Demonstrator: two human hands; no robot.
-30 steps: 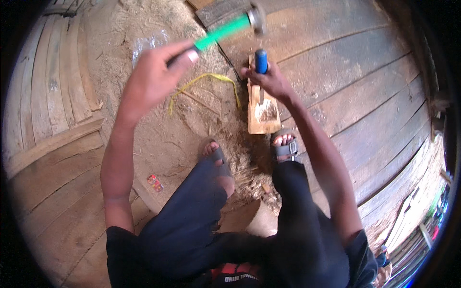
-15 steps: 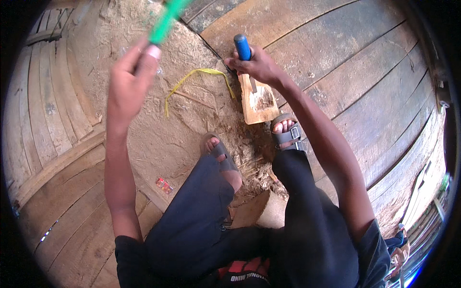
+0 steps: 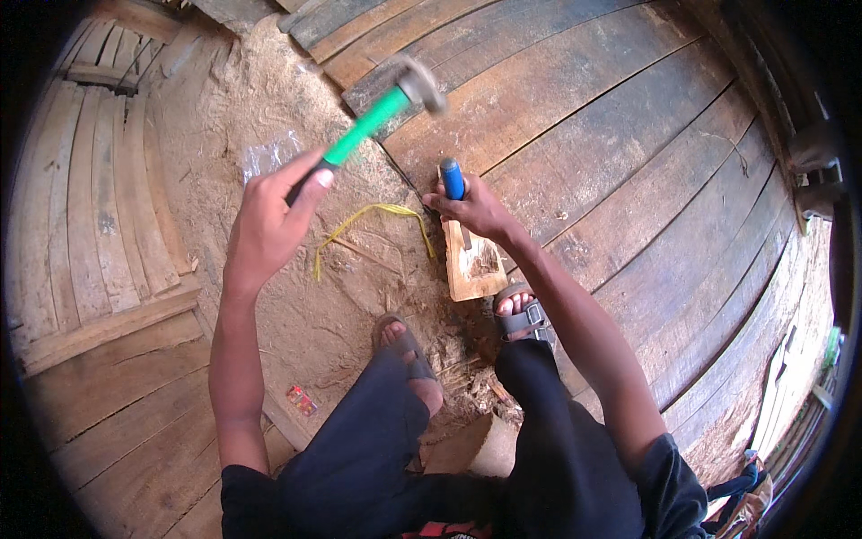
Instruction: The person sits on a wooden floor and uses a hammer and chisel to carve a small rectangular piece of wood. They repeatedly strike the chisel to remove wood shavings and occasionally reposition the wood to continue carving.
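Observation:
My left hand (image 3: pixel 274 216) is closed round the black grip of a hammer (image 3: pixel 366 124) with a green handle. Its metal head is raised above the planks, up and to the left of the chisel. In my right hand (image 3: pixel 476 208) is a chisel (image 3: pixel 452 180) with a blue handle, held upright by the closed fingers. The chisel's blade points down into the hollowed part of a wood block (image 3: pixel 478 286). Pale, rough-cut wood shows inside the hollow. The block lies close to my right sandal (image 3: pixel 523 314); the blade's very tip is hard to make out.
Wide wooden planks (image 3: pixel 620 180) spread to the right. Sawdust-covered ground (image 3: pixel 296 305) lies to the left, with a yellow strap (image 3: pixel 364 214), a thin stick (image 3: pixel 368 255) and a small red wrapper (image 3: pixel 302 401). Wood chips (image 3: pixel 489 395) gather between my feet. More boards (image 3: pixel 99 207) stand at far left.
The hammer has come down and to the right, and its head now shows. The chisel stays in my right hand at the block. The whole view has shifted, so the block appears lower.

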